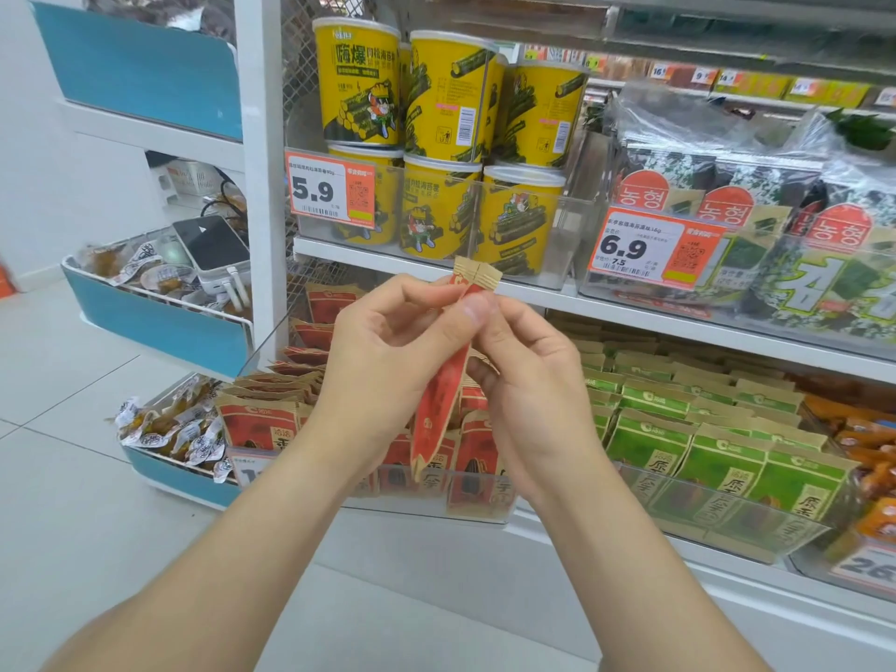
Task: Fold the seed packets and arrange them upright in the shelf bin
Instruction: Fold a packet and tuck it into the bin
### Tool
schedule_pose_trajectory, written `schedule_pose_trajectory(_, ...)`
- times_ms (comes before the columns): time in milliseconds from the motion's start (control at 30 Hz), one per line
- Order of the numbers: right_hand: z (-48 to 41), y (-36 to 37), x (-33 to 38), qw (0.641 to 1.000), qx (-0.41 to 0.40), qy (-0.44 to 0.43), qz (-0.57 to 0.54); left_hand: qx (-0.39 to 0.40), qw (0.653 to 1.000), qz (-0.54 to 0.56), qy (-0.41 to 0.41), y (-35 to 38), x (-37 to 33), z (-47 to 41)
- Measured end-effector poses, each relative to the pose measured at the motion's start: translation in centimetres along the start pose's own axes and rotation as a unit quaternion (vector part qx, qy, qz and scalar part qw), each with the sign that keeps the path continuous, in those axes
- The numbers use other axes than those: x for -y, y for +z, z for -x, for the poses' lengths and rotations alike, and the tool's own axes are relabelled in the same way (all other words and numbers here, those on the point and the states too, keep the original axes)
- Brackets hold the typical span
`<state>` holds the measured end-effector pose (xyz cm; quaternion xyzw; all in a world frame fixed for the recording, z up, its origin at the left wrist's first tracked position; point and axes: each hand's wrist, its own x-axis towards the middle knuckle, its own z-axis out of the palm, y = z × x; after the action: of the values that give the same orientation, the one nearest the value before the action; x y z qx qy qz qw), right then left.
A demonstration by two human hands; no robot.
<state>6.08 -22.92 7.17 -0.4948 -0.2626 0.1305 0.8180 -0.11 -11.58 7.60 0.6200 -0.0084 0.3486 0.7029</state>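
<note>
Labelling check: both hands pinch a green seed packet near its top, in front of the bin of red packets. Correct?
Wrong colour: the head view shows a red seed packet, not green. The left hand and right hand both pinch it near its top, in front of the bin of red packets.

packet (439, 409): upper part hidden behind fingers (412, 291) | price tag (868, 567): cut off at right edge, digits incomplete

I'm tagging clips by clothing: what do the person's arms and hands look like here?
The left arm and right arm are bare as far as the frame shows, no sleeves in view. The left hand and right hand wear no gloves, rings, watch or bracelet.
</note>
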Motion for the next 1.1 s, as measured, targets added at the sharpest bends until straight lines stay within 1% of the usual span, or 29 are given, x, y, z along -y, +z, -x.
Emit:
schedule_pose_trajectory(167, -0.1, 0.4, -0.5, 0.99, -0.046, -0.079, 0.105, -0.017, 0.99, 0.101, -0.096, 0.0, 0.3, -0.3)
schedule_pose_trajectory(233, -0.1, 0.4, -0.4, 0.986, -0.053, -0.099, 0.126, -0.016, 0.985, 0.125, -0.115, 0.0, 0.5, -0.4)
schedule_pose_trajectory(333, -0.1, 0.3, 0.0, 0.985, -0.04, -0.099, 0.134, -0.027, 0.982, 0.135, -0.125, 0.0, 0.4, -0.4)
schedule_pose_trajectory(433, 0.0, 0.0, 0.1, 0.98, 0.007, -0.057, 0.19, -0.048, 0.978, 0.157, -0.129, -0.2, 0.5, -0.7)
schedule_pose_trajectory(533, 0.1, -0.6, 0.4, 0.961, 0.087, 0.037, 0.258, -0.074, 0.967, 0.199, -0.141, -1.2, 0.4, -1.5)
schedule_pose_trajectory(600, 0.2, -0.8, 0.6, 0.954, 0.116, 0.085, 0.262, -0.085, 0.963, 0.205, -0.154, -2.0, 0.4, -1.9)
schedule_pose_trajectory(633, 0.3, -0.7, 0.7, 0.956, 0.11, 0.088, 0.257, -0.079, 0.964, 0.199, -0.155, -2.3, 0.5, -2.0)
schedule_pose_trajectory(700, 0.2, -0.3, 0.8, 0.967, 0.074, 0.06, 0.238, -0.046, 0.975, 0.162, -0.145, -2.4, 0.4, -2.0)
schedule_pose_trajectory(767, 0.0, -0.4, 0.5, 0.972, 0.027, 0.024, 0.232, 0.01, 0.983, 0.112, -0.144, -2.4, 0.1, -1.7)
schedule_pose_trajectory(800, -0.3, -0.5, 0.1, 0.969, 0.009, 0.008, 0.248, 0.043, 0.985, 0.088, -0.145, -2.4, 0.0, -1.6)
schedule_pose_trajectory(900, -0.6, -1.2, -0.5, 0.942, 0.006, -0.028, 0.334, 0.109, 0.983, 0.027, -0.147, -2.6, -0.1, -1.1)
schedule_pose_trajectory(967, -0.5, -1.3, -0.5, 0.923, 0.012, -0.051, 0.381, 0.118, 0.983, 0.009, -0.142, -2.9, -0.1, -1.0)
schedule_pose_trajectory(1100, -0.1, -1.3, -0.3, 0.903, 0.024, -0.078, 0.422, 0.12, 0.983, -0.018, -0.136, -3.5, -0.1, -1.1)
